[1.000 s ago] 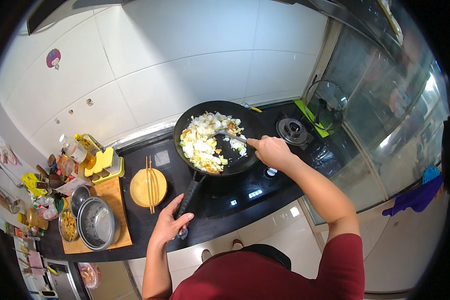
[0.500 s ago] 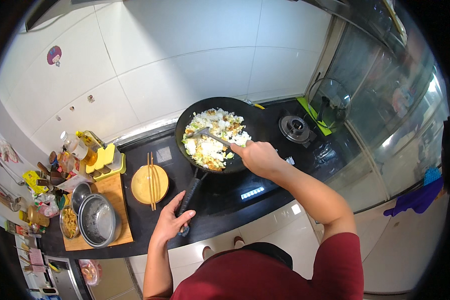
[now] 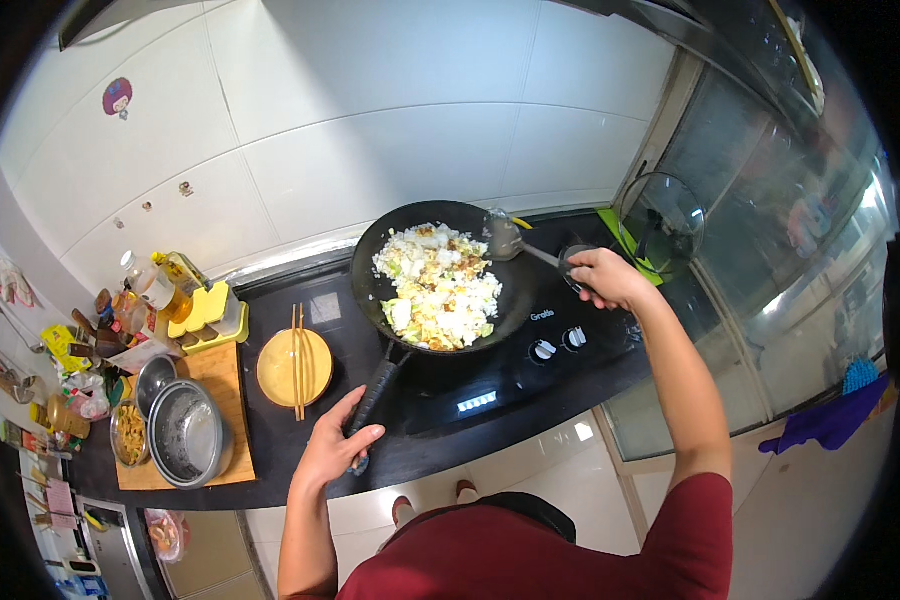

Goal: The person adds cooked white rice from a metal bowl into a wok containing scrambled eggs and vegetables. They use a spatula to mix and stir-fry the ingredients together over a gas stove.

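Observation:
A black wok (image 3: 522, 300) sits on the stove with white rice, yellow bits and pale green vegetable pieces (image 3: 440, 285) in it. My left hand (image 3: 340, 435) is closed round the lower part of its black wrapped handle (image 3: 374, 392). My right hand (image 3: 610, 278) grips the handle end of a spatula (image 3: 504, 238), right of the wok. The spatula's blade is over the wok's right rim, clear of the food. Left of the wok stands a yellow bowl (image 3: 275, 368) with a pair of chopsticks (image 3: 298, 350) laid across it.
A metal pot (image 3: 185, 435) and smaller bowls stand on a wooden board (image 3: 240, 440) at the left. Behind are oil bottles (image 3: 165, 292) and a yellow seasoning box (image 3: 210, 312). At the right, a glass lid (image 3: 662, 215) leans near a green strip and a sliding glass door.
My right hand has drawn the spatula out of the food, to the right and over the wok's rim. My left hand stays on the handle. The view has shifted slightly.

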`<state>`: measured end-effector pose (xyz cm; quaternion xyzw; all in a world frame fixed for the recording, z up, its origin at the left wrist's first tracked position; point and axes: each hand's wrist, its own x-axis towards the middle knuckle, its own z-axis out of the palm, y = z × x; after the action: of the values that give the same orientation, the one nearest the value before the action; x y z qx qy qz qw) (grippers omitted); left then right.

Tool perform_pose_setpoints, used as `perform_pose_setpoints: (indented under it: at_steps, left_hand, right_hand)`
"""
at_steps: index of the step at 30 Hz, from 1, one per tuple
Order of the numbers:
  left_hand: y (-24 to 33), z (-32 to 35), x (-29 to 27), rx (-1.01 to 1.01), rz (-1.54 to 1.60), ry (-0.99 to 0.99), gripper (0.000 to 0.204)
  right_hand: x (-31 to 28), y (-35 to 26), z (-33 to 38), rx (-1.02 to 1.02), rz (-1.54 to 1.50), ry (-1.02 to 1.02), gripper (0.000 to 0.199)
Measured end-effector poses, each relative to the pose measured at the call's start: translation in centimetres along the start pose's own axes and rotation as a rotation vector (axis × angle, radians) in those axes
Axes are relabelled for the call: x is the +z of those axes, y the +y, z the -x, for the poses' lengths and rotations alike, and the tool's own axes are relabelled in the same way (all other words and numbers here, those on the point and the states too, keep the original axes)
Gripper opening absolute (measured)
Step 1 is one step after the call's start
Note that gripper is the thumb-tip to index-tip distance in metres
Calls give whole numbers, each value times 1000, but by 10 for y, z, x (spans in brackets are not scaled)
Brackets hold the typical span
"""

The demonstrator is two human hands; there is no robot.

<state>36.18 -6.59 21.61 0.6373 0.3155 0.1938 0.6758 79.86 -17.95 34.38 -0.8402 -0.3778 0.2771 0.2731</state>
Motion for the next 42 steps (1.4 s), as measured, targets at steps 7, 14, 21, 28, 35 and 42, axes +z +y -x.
perform_pose_setpoints:
  at_steps: [7,14,21,28,35,42]
  left_hand:
    - [2,2,2,-5,-6,4,70]
    - [0,-2,1,9,-68,-11,67]
    - [1,3,2,4,-46,15,69]
    - [0,0,2,13,-66,-2,70]
    - [-2,2,0,19,-77,12,69]
    - [3,3,2,-5,-74,18,71]
  right_hand:
    - [48,-15,-58,-25,-268,-329,45]
    - [42,-53,55,-571,671,-54,46]
    - [6,-90,139,-504,892,-58,41]
    - [73,-71,96,-531,903,-27,38]
    - [92,-53,49,-547,815,233,30]
    - [9,-33,39,-436,497,151,40]
